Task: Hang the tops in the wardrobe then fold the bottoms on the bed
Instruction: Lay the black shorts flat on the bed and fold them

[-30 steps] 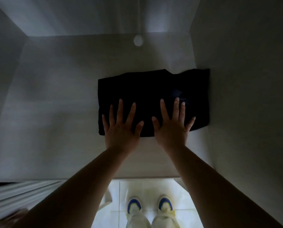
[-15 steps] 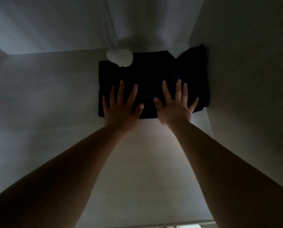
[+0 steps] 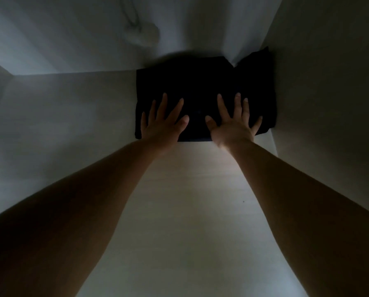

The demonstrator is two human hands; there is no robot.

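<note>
Hands lay flat on the folded dark garment [image 3: 203,86]: the left hand [image 3: 162,123] and right hand [image 3: 233,123] had fingers spread wide, holding nothing, probably to press the fold. It sat on the pale shelf [image 3: 185,200], tucked into the far right corner against the side wall [image 3: 329,103], probably for neatness.

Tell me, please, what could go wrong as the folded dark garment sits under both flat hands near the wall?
1. The folded dark garment has its right part bunched up against the side wall; further pushing may crumple the fold.
2. The left hand and right hand only press flat near its front edge, so the layers could slide apart.
3. The compartment is dim, so creases may go unseen.
</note>
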